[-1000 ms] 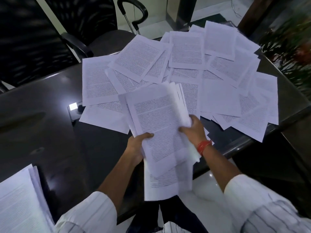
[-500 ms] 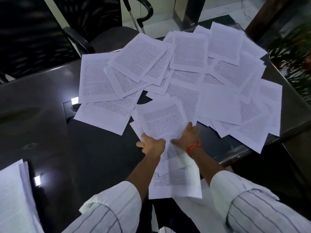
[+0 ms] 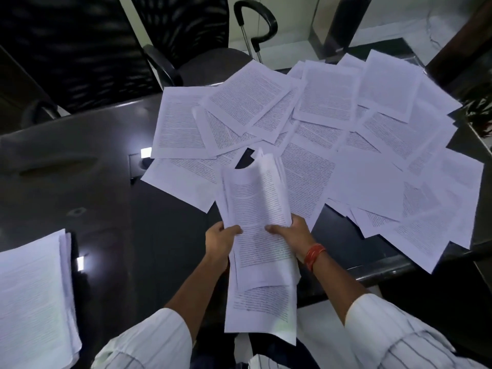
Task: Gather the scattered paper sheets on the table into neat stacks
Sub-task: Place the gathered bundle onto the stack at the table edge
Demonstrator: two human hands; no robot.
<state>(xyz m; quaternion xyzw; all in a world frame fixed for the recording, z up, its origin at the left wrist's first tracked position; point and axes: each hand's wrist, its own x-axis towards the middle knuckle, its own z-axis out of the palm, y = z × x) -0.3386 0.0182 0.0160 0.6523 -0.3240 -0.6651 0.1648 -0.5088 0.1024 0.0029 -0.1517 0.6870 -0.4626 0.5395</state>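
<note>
Paper sheets (image 3: pixel 332 145) lie scattered and overlapping across the far and right part of the dark table (image 3: pixel 80 161), printed side up, several hanging past its right edge. A gathered bundle of sheets (image 3: pixel 255 209) is held above the near edge of the table, in front of the spread. Its upper end curls over toward the left; its lower end hangs down past the table edge, with the sheets unevenly aligned so that lower pages stick out below the top ones.

Left hand (image 3: pixel 219 242): grips the bundle at its left edge, thumb curled onto the front page, fingers behind the paper and not visible.

Right hand (image 3: pixel 292 233): grips the bundle at its right edge, thumb lying across the front page, remaining fingers hidden behind the sheets. An orange-red band (image 3: pixel 315 253) sits on this wrist. Both forearms emerge from white striped sleeves (image 3: pixel 399 339).

A separate stack of sheets (image 3: pixel 34 296) rests on the near left corner of the table, well apart from the scattered spread, its right edge slightly fanned.

Black office chairs (image 3: pixel 87 49) stand beyond the far side of the table. A plant (image 3: pixel 479 113) is partly visible at the right edge of the view
</note>
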